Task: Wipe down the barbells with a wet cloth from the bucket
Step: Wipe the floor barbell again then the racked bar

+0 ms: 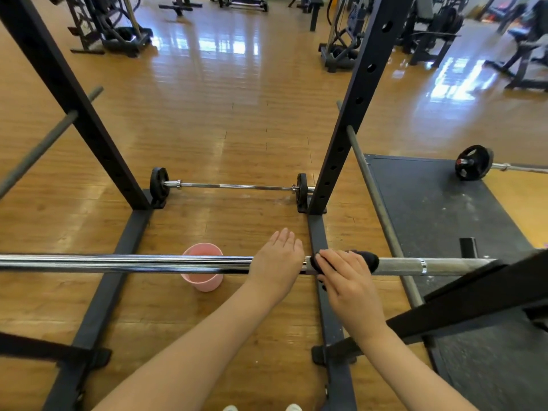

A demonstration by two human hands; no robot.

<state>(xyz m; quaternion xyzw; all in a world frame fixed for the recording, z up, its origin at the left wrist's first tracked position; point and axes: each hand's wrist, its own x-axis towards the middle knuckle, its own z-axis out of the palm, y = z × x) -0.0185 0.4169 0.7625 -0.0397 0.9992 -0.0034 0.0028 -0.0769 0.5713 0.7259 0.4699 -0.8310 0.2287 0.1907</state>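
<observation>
Gym, wood floor (237, 120), black squat rack (350, 114) in front of person. Chrome barbell (118, 264) lies across rack, horizontal. Left hand (277, 259) flat on top of bar, fingers straight, gripping nothing. Right hand (344, 274) just beside it, fingers curled over black cloth (366, 259) wrapped on bar. Pink bucket (203, 281) on floor under bar. Second barbell (231, 186) with plates on floor behind rack. Third barbell (474, 163) on black mat (439, 209), right.
</observation>
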